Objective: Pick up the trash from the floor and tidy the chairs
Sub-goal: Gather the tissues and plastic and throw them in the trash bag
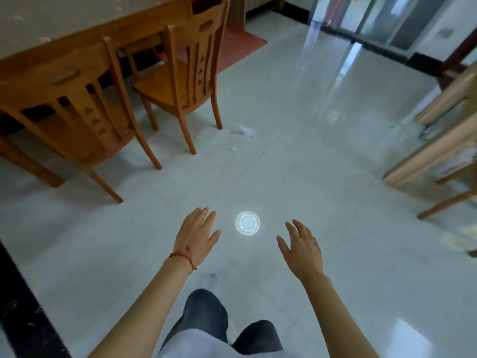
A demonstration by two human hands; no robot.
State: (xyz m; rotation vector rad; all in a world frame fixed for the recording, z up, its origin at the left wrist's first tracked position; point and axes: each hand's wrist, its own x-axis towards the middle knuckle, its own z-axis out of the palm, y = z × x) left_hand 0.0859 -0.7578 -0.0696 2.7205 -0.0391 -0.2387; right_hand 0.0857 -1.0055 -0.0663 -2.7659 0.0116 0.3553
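White crumpled trash [241, 131] lies on the pale tiled floor beside the far chair's legs, with a smaller white scrap [233, 147] just in front of it. Two wooden chairs stand at the table on the left: a near chair [77, 104] and a far chair [185, 73], the far one pulled out and angled. My left hand [197, 235] and my right hand [303, 250] are held out low in front of me, fingers spread, holding nothing, well short of the trash.
A wooden table [77, 24] with a pale top fills the upper left. Light wooden furniture [438, 151] and chair legs stand at the right edge. A red mat [242, 45] lies beyond the chairs. A round ceiling-light reflection [247, 223] glows on the floor between my hands.
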